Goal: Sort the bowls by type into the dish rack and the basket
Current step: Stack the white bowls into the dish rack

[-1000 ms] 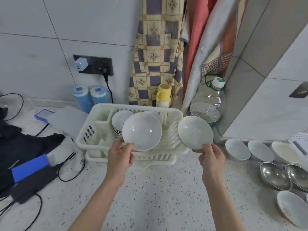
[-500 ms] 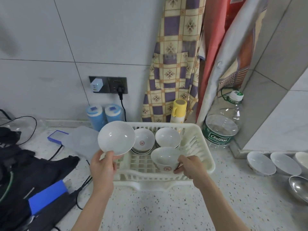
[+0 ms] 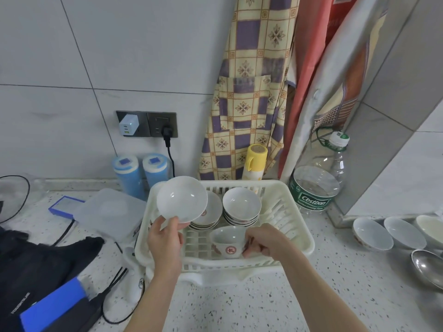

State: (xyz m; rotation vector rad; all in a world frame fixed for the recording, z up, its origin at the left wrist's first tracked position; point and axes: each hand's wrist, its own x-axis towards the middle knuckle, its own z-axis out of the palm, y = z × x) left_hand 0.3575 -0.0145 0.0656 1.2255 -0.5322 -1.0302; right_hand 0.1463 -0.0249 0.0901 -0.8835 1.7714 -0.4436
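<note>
A cream plastic dish rack stands on the speckled counter. Inside it are two stacks of white bowls with red marks, the left stack and the right stack. My left hand pinches the rim of a white bowl, held tilted above the rack's left side. My right hand grips another white bowl with a red character, low inside the rack's front. More white bowls and a steel bowl lie on the counter at the right.
Two blue canisters, a yellow-capped bottle and a large water bottle stand behind the rack. A clear lidded box lies to the left. Black cloth, cables and a blue-and-black device fill the left.
My right hand has lowered its bowl into the front of the rack. My left hand has shifted its bowl left, above the rack's left side. The view has moved closer to the rack.
</note>
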